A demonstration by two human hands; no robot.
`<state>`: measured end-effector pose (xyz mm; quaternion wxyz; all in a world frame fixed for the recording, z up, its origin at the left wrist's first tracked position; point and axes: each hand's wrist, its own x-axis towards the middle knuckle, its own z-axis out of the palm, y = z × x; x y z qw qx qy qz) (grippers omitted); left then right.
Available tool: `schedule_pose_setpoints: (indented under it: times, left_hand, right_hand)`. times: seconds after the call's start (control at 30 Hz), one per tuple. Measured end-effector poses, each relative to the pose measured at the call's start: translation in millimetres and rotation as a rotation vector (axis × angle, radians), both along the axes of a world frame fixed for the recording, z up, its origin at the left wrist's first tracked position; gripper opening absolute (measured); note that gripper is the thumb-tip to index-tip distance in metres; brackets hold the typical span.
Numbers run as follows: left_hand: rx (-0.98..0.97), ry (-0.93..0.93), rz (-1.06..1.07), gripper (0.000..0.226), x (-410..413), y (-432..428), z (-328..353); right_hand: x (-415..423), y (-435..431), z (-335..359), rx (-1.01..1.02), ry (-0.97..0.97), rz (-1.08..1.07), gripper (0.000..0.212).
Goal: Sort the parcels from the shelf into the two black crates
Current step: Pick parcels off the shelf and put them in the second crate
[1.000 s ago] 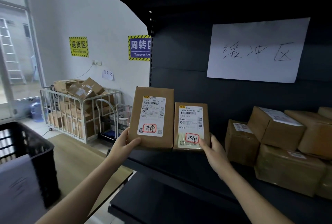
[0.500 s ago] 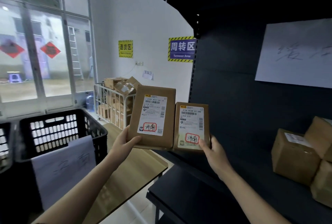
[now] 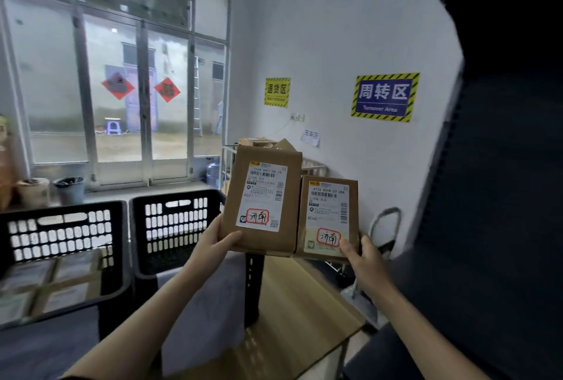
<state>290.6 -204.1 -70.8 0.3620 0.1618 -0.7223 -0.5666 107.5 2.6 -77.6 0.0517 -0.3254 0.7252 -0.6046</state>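
Cardboard, upright, long axes vertical, labels toward the holder: larger parcel (image 3: 262,200) gripped by left hand (image 3: 216,245), smaller parcel (image 3: 327,218) by right hand (image 3: 362,261), above wooden table (image 3: 304,312); black crates (image 3: 179,227), window (image 3: 122,90) beyond.

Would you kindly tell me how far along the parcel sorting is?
Some parcels already lie in the left crate. In hand: the left hand holds the larger parcel, the right hand the smaller parcel. Left: placing both; what remains on the shelf is out of view.
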Motion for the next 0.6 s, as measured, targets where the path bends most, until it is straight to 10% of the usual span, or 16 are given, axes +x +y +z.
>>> schedule_pose_setpoints:
  times: [0.6]
  left_hand:
    - [0.068,-0.078,0.116,0.058,31,-211,-28]
  right_hand:
    - [-5,-246,-15,-0.006,-0.111,0.179,0.036]
